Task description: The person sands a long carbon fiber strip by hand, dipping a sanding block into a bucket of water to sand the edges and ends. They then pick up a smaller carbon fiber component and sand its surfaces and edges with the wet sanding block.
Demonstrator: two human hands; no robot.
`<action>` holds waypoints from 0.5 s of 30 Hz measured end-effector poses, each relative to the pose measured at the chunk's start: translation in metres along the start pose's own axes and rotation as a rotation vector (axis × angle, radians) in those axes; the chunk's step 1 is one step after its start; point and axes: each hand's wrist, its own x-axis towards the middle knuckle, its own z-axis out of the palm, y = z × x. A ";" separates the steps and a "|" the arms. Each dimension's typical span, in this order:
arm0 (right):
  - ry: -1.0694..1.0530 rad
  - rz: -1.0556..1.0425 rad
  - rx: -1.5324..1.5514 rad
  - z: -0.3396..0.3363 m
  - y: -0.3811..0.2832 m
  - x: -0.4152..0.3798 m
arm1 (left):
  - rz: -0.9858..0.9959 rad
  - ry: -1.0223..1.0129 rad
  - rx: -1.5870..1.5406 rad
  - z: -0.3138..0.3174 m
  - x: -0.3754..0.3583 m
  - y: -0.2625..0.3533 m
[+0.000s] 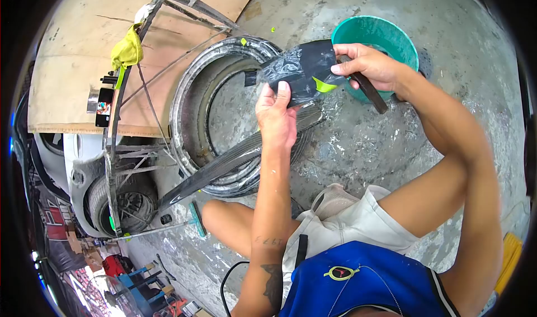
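Observation:
A black piece partly covered in shiny clear film (pixel 296 65) is held up in front of me. My left hand (pixel 277 116) grips its near lower edge, thumb on top and fingers beneath. A bright green tab (pixel 323 85) sticks to its lower right corner. At the right end, my right hand (pixel 372 66) is closed, its thumb and fingertips against the piece's edge. A dark flat bar (pixel 369 88) is also in the right hand, slanting down below the palm. The fingers under the piece are hidden.
A tyre (pixel 190 82) lies on the concrete floor, with a long carbon-patterned strip (pixel 240 152) across it. Behind my right hand stands a teal bucket (pixel 405 37). A metal frame (pixel 126 88) with a yellow cloth (pixel 127 47) rises at left. Tools (pixel 140 289) clutter the lower left.

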 end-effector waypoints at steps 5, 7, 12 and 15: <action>0.109 0.024 0.281 0.037 0.014 -0.030 | -0.008 -0.009 -0.156 -0.001 -0.013 -0.016; 0.095 0.093 0.348 0.043 0.014 -0.040 | 0.062 0.009 -0.054 -0.005 -0.013 -0.021; 0.244 0.029 0.186 0.053 0.031 -0.056 | 0.159 -0.023 0.388 0.002 -0.033 -0.010; 0.420 -0.020 0.139 0.061 0.048 -0.060 | -0.009 -0.020 0.268 0.009 -0.039 -0.011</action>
